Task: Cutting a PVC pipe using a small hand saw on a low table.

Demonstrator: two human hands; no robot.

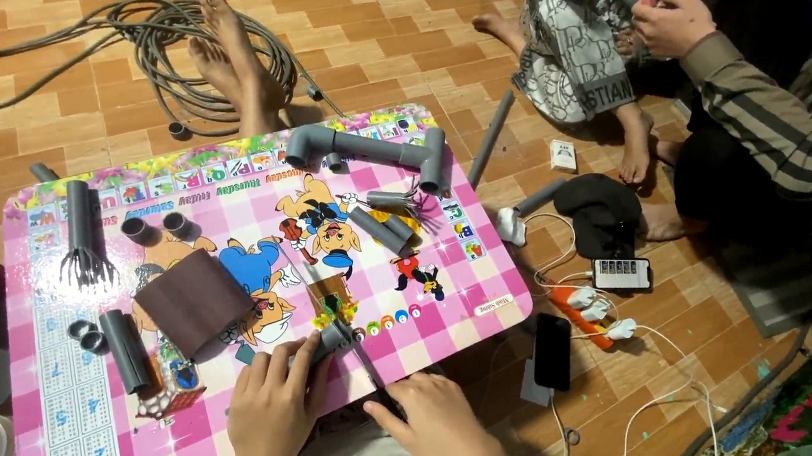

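2 hands: left hand [274, 405] fingers grip grey pipe [335, 338]; right hand [439, 424] grip unclear, tool hidden.

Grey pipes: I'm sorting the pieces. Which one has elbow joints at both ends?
The long pipe at the table's far edge; the other pipes there are plain or slit-ended.

Indoor light, moderately bright, even, from overhead. Shadows soft and short; the grey pipes cast faint ones on the pink table [243, 396]. Mild sheen on the table surface, no harsh glare. Centre fairly sharp; hands [274, 403] slightly soft. Lower-right and left edges darker. Wide-angle bending: floor tiles [33, 126] and table edges curve outward toward the corners. Some compression smear in fine print.
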